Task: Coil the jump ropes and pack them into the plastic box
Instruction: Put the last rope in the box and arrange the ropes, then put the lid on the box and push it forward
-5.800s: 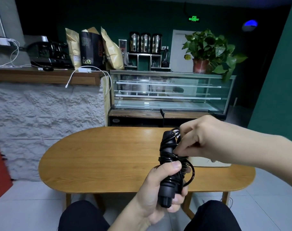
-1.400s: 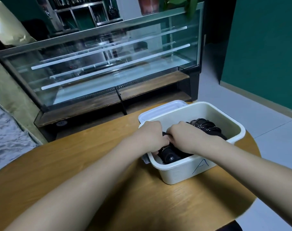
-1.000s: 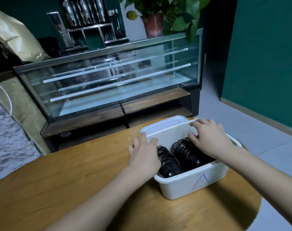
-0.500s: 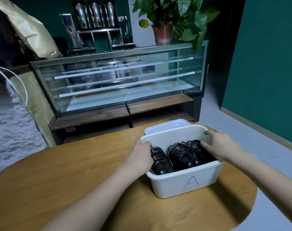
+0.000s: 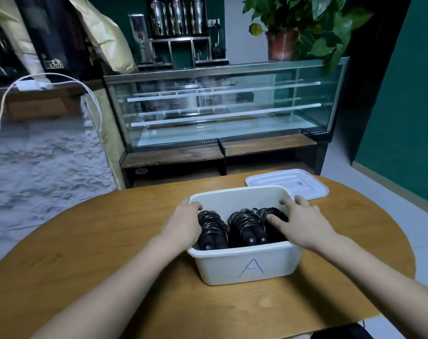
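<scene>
Both forearms are bare, sleeveless; no rings on either hand point(image 5: 303, 225).

dim indoor light, wide-angle view

cool, soft light from above leaves the dark green walls murky; the white plastic box point(image 5: 244, 265) is the brightest thing and casts a faint shadow on the bench point(image 5: 85, 253). pale reflections streak the glass display case point(image 5: 220, 106). straight lines bow toward the edges, and the counter at far left is slightly smeared.
</scene>
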Motion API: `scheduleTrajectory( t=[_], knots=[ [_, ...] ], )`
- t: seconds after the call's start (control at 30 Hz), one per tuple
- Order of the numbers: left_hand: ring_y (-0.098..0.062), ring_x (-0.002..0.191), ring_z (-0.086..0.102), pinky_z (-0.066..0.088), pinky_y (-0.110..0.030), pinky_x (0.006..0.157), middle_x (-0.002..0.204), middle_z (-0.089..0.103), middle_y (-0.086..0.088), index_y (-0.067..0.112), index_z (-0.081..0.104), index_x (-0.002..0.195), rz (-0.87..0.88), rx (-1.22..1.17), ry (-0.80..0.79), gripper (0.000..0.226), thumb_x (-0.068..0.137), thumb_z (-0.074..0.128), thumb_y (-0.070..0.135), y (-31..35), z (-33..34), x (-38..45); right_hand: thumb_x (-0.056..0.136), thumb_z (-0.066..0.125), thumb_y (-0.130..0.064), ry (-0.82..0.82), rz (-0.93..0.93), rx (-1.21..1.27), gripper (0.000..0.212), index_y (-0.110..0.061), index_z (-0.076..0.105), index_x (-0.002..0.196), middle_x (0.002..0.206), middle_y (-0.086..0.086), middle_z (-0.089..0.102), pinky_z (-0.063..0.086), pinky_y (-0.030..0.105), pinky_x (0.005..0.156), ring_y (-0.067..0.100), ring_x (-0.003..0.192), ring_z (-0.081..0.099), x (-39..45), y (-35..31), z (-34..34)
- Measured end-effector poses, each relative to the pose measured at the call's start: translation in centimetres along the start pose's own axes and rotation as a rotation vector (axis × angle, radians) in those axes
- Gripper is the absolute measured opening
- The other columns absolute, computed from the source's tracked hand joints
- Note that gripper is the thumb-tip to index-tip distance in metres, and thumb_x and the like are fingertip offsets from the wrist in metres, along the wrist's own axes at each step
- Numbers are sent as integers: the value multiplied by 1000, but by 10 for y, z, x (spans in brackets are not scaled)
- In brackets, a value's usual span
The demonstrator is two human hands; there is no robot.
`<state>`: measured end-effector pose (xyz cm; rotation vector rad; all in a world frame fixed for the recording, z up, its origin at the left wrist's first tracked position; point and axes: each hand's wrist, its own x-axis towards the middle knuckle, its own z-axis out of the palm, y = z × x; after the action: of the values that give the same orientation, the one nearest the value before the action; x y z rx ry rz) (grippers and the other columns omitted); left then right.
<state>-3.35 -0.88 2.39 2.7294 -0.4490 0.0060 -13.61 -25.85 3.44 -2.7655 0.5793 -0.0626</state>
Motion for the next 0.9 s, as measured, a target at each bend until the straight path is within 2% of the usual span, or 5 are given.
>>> scheduleTrajectory(
  t=[0.1,0.33,0.5,0.63,0.9],
  knots=[
    [-31,119,54,50,-46,96,135,47,-2,18,59,133,-11,-13,41,51,90,42,-4,-30,-9,-9,89,42,-73,-13,-27,-2,74,-26,37,146,146,8,38,42,48,103,38,127,41,-8,-27,11],
    [-31,139,44,45,-45,105,160,32,-1,22,54,141,-84,40,60,55,92,45,-3,-76,-28,-35,87,41,-76,-22,-112,20,76,-25,44,143,142,8,42,41,51,103,40,127,41,-16,-71,27],
    [-31,135,47,45,-45,105,153,40,-4,19,56,139,-89,55,84,53,92,44,-3,-92,-38,-44,88,44,-73,-41,-134,7,73,-25,44,143,145,10,39,40,51,104,40,130,38,-19,-92,36],
    [-30,135,46,42,-42,108,151,43,-3,18,56,138,-68,53,82,46,95,47,4,-96,-43,-45,89,46,-70,-56,-146,38,73,-24,41,145,146,12,37,38,51,107,40,132,37,-17,-94,36],
    [-32,137,41,37,-52,111,147,50,-5,20,56,136,32,82,123,43,93,54,17,-67,-53,-14,89,49,-68,28,-289,124,71,-26,42,146,157,4,31,33,49,114,30,143,30,-1,-74,22]
  ],
)
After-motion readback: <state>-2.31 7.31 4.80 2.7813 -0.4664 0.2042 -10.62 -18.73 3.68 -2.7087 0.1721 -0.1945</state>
